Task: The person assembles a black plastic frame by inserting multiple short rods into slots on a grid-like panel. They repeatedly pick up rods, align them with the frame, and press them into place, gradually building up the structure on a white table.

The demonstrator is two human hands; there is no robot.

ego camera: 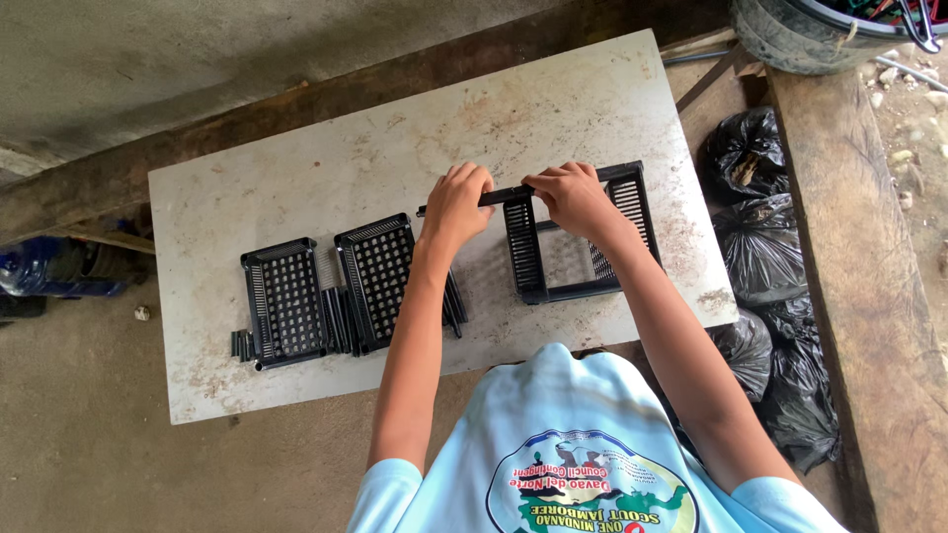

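Closest to the camera is the person's light blue shirt [583,464] with a round printed patch, both bare arms reaching forward over a stained whitish surface [326,168].

On that surface, near its front edge, two black plastic mesh trays lie flat side by side: the left tray [284,302] and the middle tray [379,280]. There's a bunch of thin black rods [340,320] in the gap between them, a few more at the left tray's outer edge, and some poking out beside the left forearm.

A bit further in, the left hand [456,205] and right hand [571,197] are both curled shut on one long black bar [506,194], fingers wrapped over the top, the hands just a short gap apart. That bar sits along the far top edge of a black slatted frame [573,237], which stands on the surface right under the right hand and has open sides you can see through.

Off to the right, black plastic bags [755,232] are piled on the ground next to a wooden plank [849,247]. At the far top right corner there's a dark bucket [790,35].
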